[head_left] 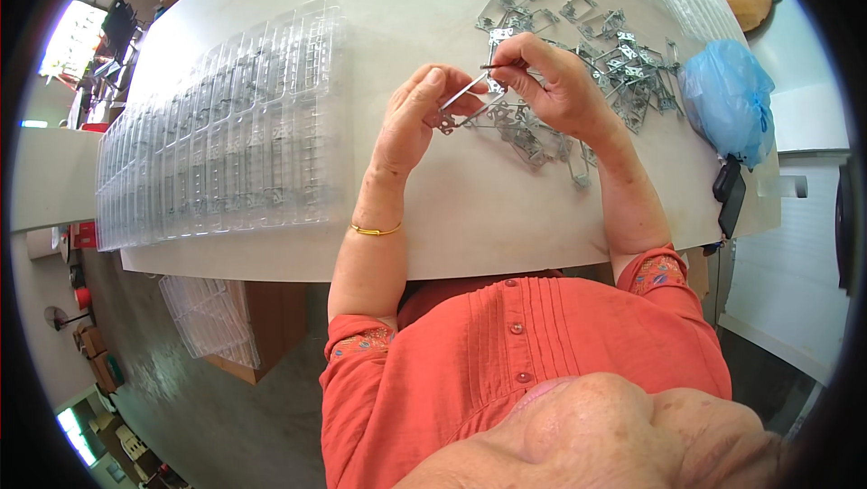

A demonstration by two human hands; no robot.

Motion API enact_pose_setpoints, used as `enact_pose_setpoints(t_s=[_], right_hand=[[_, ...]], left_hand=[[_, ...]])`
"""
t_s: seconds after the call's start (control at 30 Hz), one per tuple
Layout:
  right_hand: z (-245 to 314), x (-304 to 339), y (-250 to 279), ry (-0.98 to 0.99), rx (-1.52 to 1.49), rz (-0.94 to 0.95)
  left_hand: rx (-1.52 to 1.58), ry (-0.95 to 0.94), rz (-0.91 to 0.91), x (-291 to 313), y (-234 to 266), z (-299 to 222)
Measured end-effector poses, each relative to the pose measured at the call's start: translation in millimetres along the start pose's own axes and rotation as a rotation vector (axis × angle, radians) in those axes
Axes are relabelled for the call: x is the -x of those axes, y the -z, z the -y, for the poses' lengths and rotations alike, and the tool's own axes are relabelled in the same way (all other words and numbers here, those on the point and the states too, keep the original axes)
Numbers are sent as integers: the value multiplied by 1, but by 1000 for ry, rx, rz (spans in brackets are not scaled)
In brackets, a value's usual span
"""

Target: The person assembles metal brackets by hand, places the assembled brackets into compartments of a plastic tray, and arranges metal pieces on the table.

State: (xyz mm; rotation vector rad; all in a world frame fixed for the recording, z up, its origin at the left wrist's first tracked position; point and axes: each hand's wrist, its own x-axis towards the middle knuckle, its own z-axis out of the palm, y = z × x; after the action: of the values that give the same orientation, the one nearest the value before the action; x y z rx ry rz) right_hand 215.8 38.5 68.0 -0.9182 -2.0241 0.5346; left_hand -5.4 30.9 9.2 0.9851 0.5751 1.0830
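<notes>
My left hand [408, 123] is closed on a thin metal bracket frame [464, 92], whose rod slants up to the right and whose plate end shows by the fingers. Close beside it, my right hand [558, 87] pinches a small dark piece [489, 66] between thumb and finger, at the upper end of that rod. Whether the dark piece is part of the bracket I cannot tell. Behind and to the right of my hands, a loose pile of similar metal brackets [632, 69] spreads over the white table [433, 227].
Stacked clear plastic trays [217, 141] with compartments cover the table's left side, grey parts showing through. A blue plastic bag [727, 96] sits at the right edge near a black object [730, 191]. More clear plastic trays [209, 313] rest on a brown box [275, 322] below the table.
</notes>
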Motion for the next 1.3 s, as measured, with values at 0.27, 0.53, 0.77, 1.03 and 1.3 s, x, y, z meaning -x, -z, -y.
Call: enact_pose_setpoints(t_s=[0.27,0.53,0.77,1.03,1.3], right_hand=[[10,0,-4,55,23,84],[8,-1,-6,-99,15,-172],[18,3,-11,-264,23,-58],[24,3,-12,-294,78,-12],[27,2,-10,-347,66,19]], left_hand=[[35,151,169,4,-6,0],[22,84,16,2,-9,0],[-35,21,-40,1,-9,1],[-92,8,-41,2,-10,3],[-253,-6,-87,3,-15,-1]])
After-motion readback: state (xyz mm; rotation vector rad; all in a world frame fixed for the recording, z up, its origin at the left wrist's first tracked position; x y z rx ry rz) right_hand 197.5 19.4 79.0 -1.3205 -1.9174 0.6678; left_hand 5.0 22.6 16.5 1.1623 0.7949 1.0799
